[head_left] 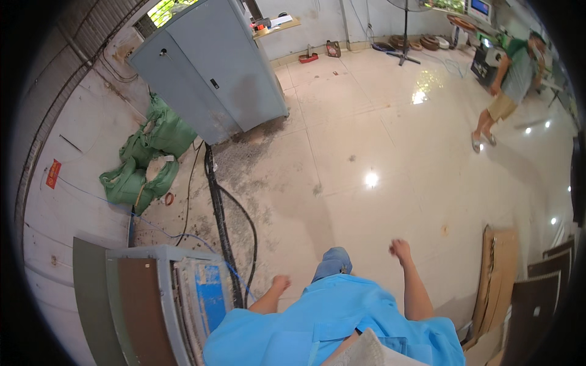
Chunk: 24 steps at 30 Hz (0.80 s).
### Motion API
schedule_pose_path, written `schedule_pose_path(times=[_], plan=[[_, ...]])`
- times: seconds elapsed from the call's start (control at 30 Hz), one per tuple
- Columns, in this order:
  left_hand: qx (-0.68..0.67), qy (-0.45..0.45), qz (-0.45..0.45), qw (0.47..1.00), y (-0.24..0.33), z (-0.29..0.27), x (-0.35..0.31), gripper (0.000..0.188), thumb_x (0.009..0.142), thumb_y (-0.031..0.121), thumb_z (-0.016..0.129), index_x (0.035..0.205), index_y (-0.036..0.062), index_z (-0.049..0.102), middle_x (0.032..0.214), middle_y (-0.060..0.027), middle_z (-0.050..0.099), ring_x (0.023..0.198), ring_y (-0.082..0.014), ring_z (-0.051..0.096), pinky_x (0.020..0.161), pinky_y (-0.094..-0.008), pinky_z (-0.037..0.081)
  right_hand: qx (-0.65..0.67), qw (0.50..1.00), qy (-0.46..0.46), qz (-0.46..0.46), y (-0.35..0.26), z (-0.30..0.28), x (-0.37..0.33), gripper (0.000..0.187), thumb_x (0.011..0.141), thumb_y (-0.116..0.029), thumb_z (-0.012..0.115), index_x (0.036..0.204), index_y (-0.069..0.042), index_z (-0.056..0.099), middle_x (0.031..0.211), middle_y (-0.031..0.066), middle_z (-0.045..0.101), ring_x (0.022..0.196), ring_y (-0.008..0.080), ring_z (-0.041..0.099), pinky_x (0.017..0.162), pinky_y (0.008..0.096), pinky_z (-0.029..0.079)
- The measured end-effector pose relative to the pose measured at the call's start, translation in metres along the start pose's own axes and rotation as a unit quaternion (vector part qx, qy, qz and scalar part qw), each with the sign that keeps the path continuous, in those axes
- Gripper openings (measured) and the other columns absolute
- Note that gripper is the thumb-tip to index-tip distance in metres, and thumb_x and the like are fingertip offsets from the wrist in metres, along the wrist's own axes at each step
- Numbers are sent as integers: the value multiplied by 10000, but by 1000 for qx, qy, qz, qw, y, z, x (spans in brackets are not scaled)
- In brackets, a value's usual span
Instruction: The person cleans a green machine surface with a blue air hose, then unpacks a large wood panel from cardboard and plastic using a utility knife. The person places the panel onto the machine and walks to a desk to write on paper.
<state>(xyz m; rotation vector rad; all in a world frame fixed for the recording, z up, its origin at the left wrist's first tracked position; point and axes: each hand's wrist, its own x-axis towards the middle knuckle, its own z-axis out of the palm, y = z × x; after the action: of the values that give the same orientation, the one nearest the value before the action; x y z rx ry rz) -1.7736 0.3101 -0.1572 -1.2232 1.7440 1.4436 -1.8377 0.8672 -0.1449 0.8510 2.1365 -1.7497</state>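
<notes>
My left hand [281,283] hangs low beside my blue shirt, its fingers curled in and nothing seen in them. Nearest to it are the thick black cables [223,235] and a thin blue cord [207,242] on the floor. On the other side, my right hand [400,251] is held out in front, closed in a loose fist over the pale tiled floor [366,222]. No object shows in it. One blue-clad leg [333,261] reaches forward between the two hands.
Ahead left stands a tall grey cabinet [213,67], with green sacks [165,131] by the wall. A rack with panels [143,299] is close left; cardboard [494,274] leans at right. Another person [516,76] walks at far right, near a fan stand [405,36].
</notes>
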Motion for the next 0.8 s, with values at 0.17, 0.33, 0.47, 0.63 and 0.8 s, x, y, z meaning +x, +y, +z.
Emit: schedule_pose_path(times=[0.17,0.33,0.47,0.63,0.8], plan=[[431,-138,137,881,43,-40,56,201,852,207,636,991,71,687,963,-169,634,851,-335,605,770,-485,497,97,990,-4,-103,-252,-27,170,342,967,-295,570,1126,3,620,890,96,675,746,166,659,665,297,530],[-118,12,-38,992,243,114,123,275,919,223,640,1117,32,619,915,-131,620,751,-251,636,614,-373,575,112,992,46,-16,-266,-67,300,318,970,-278,552,1106,-4,643,904,126,698,781,191,693,681,322,554],[-37,-153,157,975,513,265,133,183,959,233,606,979,54,638,830,-29,631,694,-129,594,593,-264,466,-81,991,17,101,-173,-100,355,205,923,-244,575,890,-49,629,775,143,687,668,230,686,587,383,547],[69,-157,447,878,801,381,113,270,976,252,605,1093,14,662,873,-19,656,803,-107,593,758,-271,484,-142,973,-16,182,-116,-129,405,187,890,-226,604,827,-50,618,737,141,690,615,247,680,545,424,542],[73,-106,439,889,931,430,129,255,964,235,617,1104,29,673,912,-40,676,852,-123,622,786,-284,497,-563,803,-106,-163,-201,-169,557,165,876,-201,618,838,-41,615,745,130,694,619,239,681,540,438,542]])
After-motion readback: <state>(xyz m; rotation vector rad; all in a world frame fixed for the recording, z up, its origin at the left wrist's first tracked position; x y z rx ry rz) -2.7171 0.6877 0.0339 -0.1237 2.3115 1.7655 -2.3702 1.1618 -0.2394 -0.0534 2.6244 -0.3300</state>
